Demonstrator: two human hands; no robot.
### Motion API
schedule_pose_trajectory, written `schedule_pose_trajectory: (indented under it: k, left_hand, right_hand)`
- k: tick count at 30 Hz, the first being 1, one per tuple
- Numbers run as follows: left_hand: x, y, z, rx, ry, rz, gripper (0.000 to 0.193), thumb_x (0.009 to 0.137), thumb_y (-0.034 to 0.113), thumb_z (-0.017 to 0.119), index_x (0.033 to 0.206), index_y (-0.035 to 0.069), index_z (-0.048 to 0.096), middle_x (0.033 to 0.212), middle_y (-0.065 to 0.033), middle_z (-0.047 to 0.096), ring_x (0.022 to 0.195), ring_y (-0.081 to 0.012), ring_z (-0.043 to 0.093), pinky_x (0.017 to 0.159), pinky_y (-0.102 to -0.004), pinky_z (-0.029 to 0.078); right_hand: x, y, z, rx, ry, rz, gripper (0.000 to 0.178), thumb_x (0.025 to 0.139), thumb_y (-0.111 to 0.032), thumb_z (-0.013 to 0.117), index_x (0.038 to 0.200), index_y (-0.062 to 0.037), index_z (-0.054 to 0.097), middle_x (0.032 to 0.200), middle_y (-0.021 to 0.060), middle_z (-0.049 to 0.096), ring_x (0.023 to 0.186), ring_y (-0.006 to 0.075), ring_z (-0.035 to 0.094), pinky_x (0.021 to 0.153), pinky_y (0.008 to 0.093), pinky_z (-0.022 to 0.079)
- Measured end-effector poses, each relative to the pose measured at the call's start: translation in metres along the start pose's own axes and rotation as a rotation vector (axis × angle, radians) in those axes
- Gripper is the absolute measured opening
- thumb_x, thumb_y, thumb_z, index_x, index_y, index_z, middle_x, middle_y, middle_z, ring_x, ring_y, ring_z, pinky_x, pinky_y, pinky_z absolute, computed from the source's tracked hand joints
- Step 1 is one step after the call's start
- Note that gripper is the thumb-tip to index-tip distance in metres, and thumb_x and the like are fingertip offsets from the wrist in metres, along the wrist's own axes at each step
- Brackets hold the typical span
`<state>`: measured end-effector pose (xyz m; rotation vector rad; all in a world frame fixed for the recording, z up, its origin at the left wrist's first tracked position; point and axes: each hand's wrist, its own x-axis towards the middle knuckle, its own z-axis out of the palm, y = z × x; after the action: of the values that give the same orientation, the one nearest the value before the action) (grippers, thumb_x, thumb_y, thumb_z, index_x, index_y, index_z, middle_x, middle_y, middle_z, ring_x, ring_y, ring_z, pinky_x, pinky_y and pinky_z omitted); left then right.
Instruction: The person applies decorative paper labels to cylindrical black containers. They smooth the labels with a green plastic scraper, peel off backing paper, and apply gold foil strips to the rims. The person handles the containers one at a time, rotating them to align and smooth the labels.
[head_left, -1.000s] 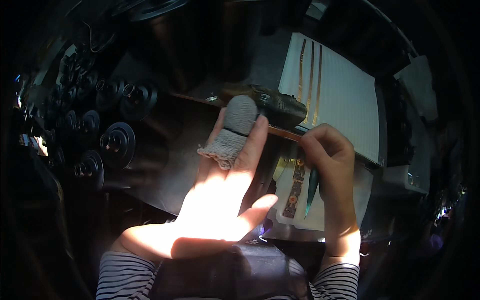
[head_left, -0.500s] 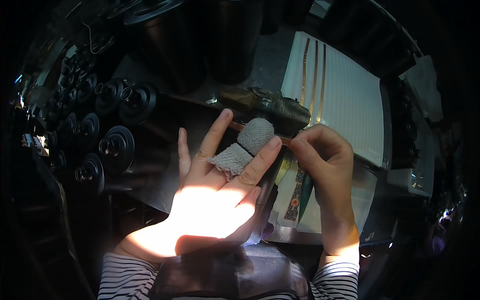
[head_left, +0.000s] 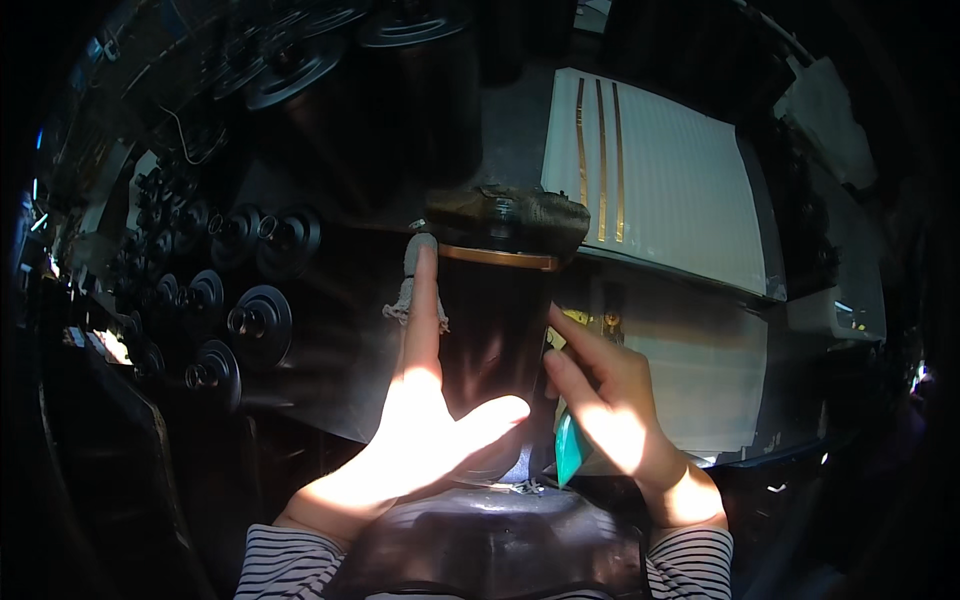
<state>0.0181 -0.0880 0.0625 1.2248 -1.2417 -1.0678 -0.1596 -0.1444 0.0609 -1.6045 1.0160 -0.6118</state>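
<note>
Left hand spread flat against dark cylinder, forefinger stretched up its side, tip wrapped in frayed cloth, thumb across the front. Right hand open on cylinder's right side, teal tool under palm. Cylinder upright at centre; white ribbed sheet behind; black spools left.

Dim grey metal workbench, large white ribbed sheet with three thin gold strips lying flat at its right side, a plainer pale sheet just below it, rows of black round spools mounted across the dark left side
</note>
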Motion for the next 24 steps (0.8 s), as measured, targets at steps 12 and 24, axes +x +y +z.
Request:
schedule_pose_trajectory:
  k: [12, 24]
  left_hand:
    - [0.039, 0.016, -0.026, 0.374, 0.113, 0.190, 0.028, 0.090, 0.024, 0.052, 0.113, 0.009, 0.059, 0.115, -0.0100, 0.054, 0.120, -0.0276, 0.033, 0.104, -0.0409, 0.021]
    - [0.063, 0.006, -0.031, 0.017, -0.062, 0.016, 0.022, 0.087, 0.025, 0.062, 0.096, 0.005, 0.059, 0.095, -0.0035, 0.055, 0.099, -0.0141, 0.047, 0.090, -0.0268, 0.034]
  right_hand:
    - [0.003, -0.023, -0.007, -0.521, 0.190, -0.565, 0.052, 0.075, -0.009, 0.070, 0.124, -0.0007, 0.053, 0.071, 0.0092, 0.058, 0.059, 0.0214, 0.052, 0.058, 0.0310, 0.044]
    - [0.014, -0.028, 0.000, -0.794, 0.143, -0.502, 0.069, 0.072, -0.032, 0.069, 0.134, -0.0123, 0.047, 0.075, 0.0061, 0.053, 0.064, 0.0232, 0.048, 0.058, 0.0332, 0.044]
